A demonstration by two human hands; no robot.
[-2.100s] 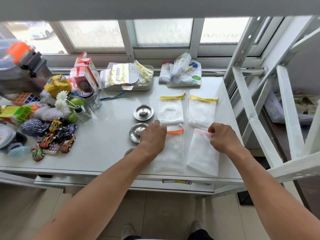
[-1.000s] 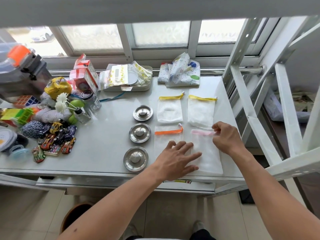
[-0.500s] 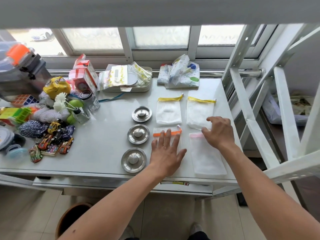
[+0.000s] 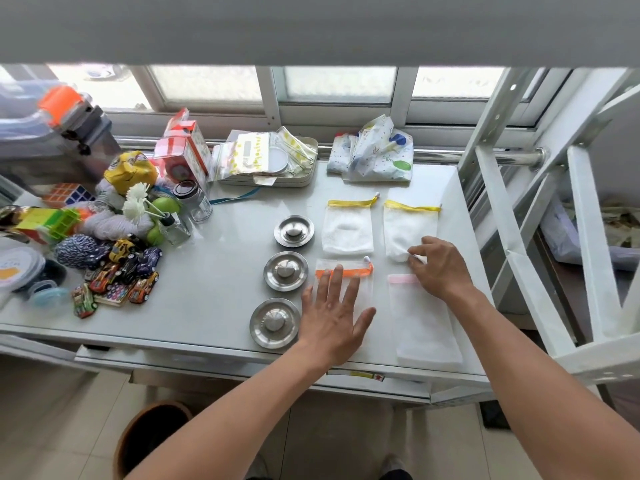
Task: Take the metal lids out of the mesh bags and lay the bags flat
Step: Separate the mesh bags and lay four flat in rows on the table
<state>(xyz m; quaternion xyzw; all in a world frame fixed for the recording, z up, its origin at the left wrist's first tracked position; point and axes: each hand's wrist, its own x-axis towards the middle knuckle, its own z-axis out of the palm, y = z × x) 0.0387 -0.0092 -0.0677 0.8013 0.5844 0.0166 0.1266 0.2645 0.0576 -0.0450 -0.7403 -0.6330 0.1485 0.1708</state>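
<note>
I see the left hand (image 4: 332, 317) lying palm down on the orange-trimmed mesh bag (image 4: 346, 271), fingers (image 4: 337, 278) extended and spread wide, gripping nothing; the fingertips reach the orange band at the bag's mouth and the palm covers the bag's lower half. The right hand (image 4: 440, 266) sits over the gap between the two right-hand bags. Its fingers are loosely curled, with thumb and index fingertips touching the lower edge of the right yellow-trimmed mesh bag (image 4: 410, 230) (whether they actually pinch the mesh I cannot tell). The heel of that hand hides the upper right corner of the pink-trimmed mesh bag (image 4: 422, 323), which lies flat near the front edge of the white table (image 4: 214, 278).

The left yellow-trimmed mesh bag (image 4: 348, 232) lies flat just beyond the orange-trimmed one. Three metal lids stand in a column just left of the bags, knobs up: the far lid (image 4: 294, 231), the middle lid (image 4: 285, 271) and the near lid (image 4: 274, 323), the last just beside the left hand. All three are outside the bags and apart from one another.

Toy cars (image 4: 121, 271) and other clutter occupy the table's left end
</note>
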